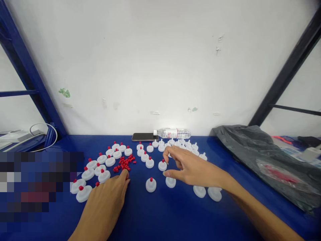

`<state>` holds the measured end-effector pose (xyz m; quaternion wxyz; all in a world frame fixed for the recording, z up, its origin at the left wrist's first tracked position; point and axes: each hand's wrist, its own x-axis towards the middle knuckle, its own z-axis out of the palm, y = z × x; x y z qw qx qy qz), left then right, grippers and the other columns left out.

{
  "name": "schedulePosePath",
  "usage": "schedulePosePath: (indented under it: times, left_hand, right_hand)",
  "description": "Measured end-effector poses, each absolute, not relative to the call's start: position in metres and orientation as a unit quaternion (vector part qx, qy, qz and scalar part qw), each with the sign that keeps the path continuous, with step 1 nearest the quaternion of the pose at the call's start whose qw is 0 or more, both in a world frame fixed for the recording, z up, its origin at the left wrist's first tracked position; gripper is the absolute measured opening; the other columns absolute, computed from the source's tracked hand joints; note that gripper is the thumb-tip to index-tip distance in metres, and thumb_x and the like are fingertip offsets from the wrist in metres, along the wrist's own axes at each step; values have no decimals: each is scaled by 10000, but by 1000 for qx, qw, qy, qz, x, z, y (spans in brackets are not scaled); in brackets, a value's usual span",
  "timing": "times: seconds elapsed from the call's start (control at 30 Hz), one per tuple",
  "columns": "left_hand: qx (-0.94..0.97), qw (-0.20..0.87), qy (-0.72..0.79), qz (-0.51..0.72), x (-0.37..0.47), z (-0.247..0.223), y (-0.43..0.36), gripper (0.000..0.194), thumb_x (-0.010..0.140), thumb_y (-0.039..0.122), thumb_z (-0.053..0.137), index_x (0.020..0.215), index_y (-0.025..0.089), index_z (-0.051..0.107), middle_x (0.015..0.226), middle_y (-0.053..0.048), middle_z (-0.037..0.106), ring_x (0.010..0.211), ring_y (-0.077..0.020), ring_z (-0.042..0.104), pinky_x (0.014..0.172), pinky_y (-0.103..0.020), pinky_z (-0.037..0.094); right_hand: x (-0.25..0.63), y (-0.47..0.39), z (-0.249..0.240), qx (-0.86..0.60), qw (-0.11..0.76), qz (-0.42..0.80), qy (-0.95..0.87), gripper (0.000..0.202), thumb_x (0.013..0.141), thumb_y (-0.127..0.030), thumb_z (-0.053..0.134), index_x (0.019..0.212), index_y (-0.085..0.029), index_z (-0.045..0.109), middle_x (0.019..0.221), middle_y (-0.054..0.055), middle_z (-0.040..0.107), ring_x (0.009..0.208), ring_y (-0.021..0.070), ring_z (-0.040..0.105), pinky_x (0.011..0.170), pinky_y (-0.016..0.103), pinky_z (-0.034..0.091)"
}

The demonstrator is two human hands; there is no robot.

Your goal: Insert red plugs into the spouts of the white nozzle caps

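Note:
My left hand [110,195] rests on the blue table at the near edge of a pile of small red caps [124,163]. Its fingers are drawn together and point down; what they hold, if anything, is hidden. My right hand [192,167] hovers with thumb and forefinger apart and nothing between them. Just left of its fingertips stands a white round lid with a red-tipped spout [162,166]. Below the thumb is another white lid [171,182], its top partly covered by the hand. A red-tipped lid [150,185] stands alone between my hands.
Red-capped lids [102,159] spread across the left; uncapped lids [187,143] cluster behind my right hand. Two white lids [199,191] lie under my right wrist. A phone [144,137] and a plastic bottle [173,133] lie by the wall. A dark plastic bag [253,150] covers the right side.

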<state>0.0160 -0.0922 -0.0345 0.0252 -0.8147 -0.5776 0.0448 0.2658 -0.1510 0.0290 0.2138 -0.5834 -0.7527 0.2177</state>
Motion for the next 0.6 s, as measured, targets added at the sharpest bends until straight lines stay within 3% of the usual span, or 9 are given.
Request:
schedulePosePath:
  times: [0.2, 0.3, 0.4, 0.5, 0.6]
  left_hand:
    - [-814, 29, -577, 60, 16, -36, -90, 379, 1058, 250, 281, 1257, 232, 603, 1031, -99, 783, 878, -295, 763, 650, -347, 529]
    - [-817, 31, -573, 49, 14, -39, -90, 369, 1055, 245, 285, 1230, 223, 610, 995, -93, 783, 853, -292, 761, 630, -339, 501]
    - [-825, 28, -565, 10, 12, -41, -91, 333, 1047, 244, 310, 1135, 211, 629, 1006, -80, 772, 868, -265, 753, 614, -307, 460]
    - [-822, 40, -566, -50, 13, -40, -94, 294, 1031, 258, 345, 1061, 216, 635, 1020, -63, 764, 833, -244, 747, 588, -294, 422]
    - [-816, 28, -569, -99, 14, -38, -95, 269, 1012, 282, 396, 1064, 239, 655, 913, -32, 776, 775, -240, 746, 579, -300, 419]
  right_hand:
    - [266, -155, 40, -457, 298, 486, -683, 478, 829, -289, 774, 979, -295, 320, 770, -102, 330, 505, 35, 309, 428, 176, 281]
    - [267, -156, 41, -449, 297, 503, -676, 455, 868, -337, 742, 1009, -301, 311, 671, -136, 344, 379, 19, 300, 354, 170, 250]
    - [272, -158, 45, -530, 291, 426, -674, 449, 894, -465, 695, 1157, -317, 362, 791, -92, 484, 398, 29, 394, 358, 185, 324]
    - [282, -158, 45, -613, 188, 324, -696, 521, 850, -541, 723, 1253, -313, 484, 928, -25, 607, 545, 83, 547, 453, 219, 408]
    - [289, -151, 32, -596, 68, 323, -733, 407, 780, -428, 815, 1122, -272, 658, 837, -23, 707, 643, 136, 636, 539, 240, 431]
